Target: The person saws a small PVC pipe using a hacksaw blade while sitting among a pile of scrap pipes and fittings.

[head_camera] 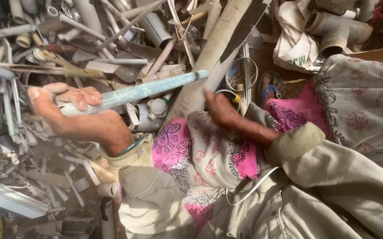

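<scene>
One pale blue-green pipe, dusty and scuffed, lies across frame centre, left hand fingers wrapped round its end; right hand blurred, grip unclear, beside one sandal; pipe scraps uncountable.

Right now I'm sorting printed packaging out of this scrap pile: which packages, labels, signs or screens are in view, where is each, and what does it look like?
White sack: top right of the pile, beside grey pipe fittings; crumpled, off-white, with green print on its lower edge.
Pale blue-green pipe: in the left hand; any marking on it is too blurred to tell.
No signs or screens are in view.
</scene>
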